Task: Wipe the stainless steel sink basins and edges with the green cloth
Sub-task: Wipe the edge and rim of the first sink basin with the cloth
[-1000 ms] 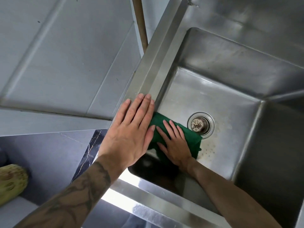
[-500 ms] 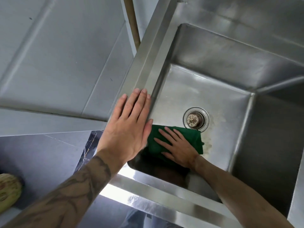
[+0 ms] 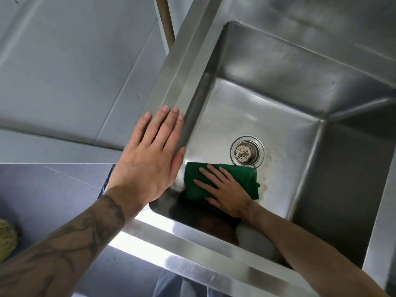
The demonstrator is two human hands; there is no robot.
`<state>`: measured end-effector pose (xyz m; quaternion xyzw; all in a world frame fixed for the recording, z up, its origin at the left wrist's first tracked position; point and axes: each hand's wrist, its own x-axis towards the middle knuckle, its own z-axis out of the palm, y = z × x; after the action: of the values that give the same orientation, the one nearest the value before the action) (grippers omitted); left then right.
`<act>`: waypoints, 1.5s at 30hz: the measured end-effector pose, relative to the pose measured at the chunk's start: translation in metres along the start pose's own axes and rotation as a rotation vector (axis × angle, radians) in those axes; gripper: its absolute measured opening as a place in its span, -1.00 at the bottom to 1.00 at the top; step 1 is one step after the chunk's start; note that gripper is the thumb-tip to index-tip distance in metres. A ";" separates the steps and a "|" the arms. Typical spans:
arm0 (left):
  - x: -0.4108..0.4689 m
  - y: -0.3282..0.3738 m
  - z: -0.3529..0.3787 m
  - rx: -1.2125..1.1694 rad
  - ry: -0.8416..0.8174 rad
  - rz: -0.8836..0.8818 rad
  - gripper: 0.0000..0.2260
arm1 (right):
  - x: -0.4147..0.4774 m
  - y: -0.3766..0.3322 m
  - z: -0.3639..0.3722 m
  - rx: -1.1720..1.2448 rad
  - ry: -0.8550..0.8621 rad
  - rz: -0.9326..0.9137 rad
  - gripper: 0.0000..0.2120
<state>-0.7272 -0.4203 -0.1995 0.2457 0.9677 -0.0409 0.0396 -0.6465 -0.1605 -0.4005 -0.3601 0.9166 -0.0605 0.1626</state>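
The stainless steel sink basin (image 3: 267, 108) fills the right of the head view, with a round drain strainer (image 3: 246, 152) in its floor. A folded green cloth (image 3: 244, 176) lies flat on the basin floor just in front of the drain. My right hand (image 3: 227, 189) presses down on the cloth with fingers spread, pointing left toward the basin's left wall. My left hand (image 3: 150, 157) rests flat, fingers together, on the sink's left rim (image 3: 182, 67), holding nothing.
A second basin (image 3: 342, 189) lies to the right behind a steel divider. A brown pipe (image 3: 166, 20) rises behind the left rim. A yellowish-green object (image 3: 6, 241) sits at the far left edge. Grey wall panels fill the upper left; the sink's front rim (image 3: 192, 251) crosses below.
My right hand has slid the green cloth over the basin floor and turned it, so the fingers now point left. The left hand stays on the rim.
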 end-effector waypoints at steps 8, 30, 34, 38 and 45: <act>0.001 0.002 0.000 0.005 0.020 -0.032 -0.41 | -0.018 0.011 0.002 0.000 -0.004 0.045 -0.41; 0.002 0.004 0.002 -0.041 0.110 -0.029 -0.40 | -0.086 0.045 0.011 0.017 0.008 0.344 -0.38; 0.001 0.004 0.003 -0.055 0.106 -0.044 -0.39 | -0.104 0.034 0.020 0.010 0.018 0.418 -0.38; 0.003 0.003 0.005 -0.067 0.128 -0.034 -0.40 | -0.126 0.043 0.018 -0.034 -0.042 0.389 -0.38; 0.003 0.004 0.005 -0.079 0.147 -0.026 -0.40 | -0.130 0.037 0.017 0.001 -0.033 0.714 -0.34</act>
<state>-0.7274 -0.4164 -0.2051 0.2335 0.9720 0.0151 -0.0226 -0.5749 -0.0451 -0.3917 -0.0181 0.9819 0.0056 0.1882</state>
